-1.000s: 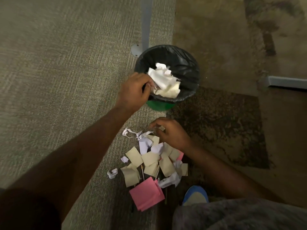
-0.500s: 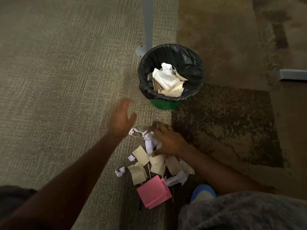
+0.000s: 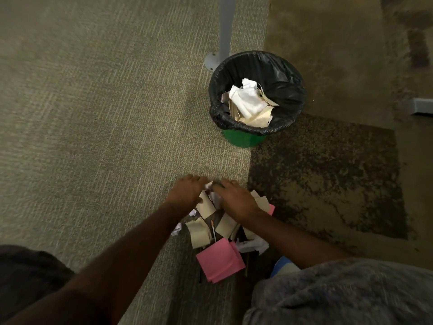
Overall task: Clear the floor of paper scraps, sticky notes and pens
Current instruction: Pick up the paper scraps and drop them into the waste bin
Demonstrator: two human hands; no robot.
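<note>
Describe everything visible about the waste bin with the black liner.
The small round green plastic waste bin stands upright on the carpet, beyond the scattered paper scraps and both hands, which do not touch it. A glossy, crinkled black plastic liner bag is folded over its rim, so only the lower green wall shows. Inside lie crumpled white paper and cream paper scraps, filling it partway. A grey metal post with a round foot stands just behind it; contact cannot be told.

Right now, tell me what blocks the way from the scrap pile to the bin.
Nothing visible does. Bare carpet lies between the paper scraps under both hands and the bin. Its mouth is open, part filled with paper. The grey post stands behind it, off the path.
</note>
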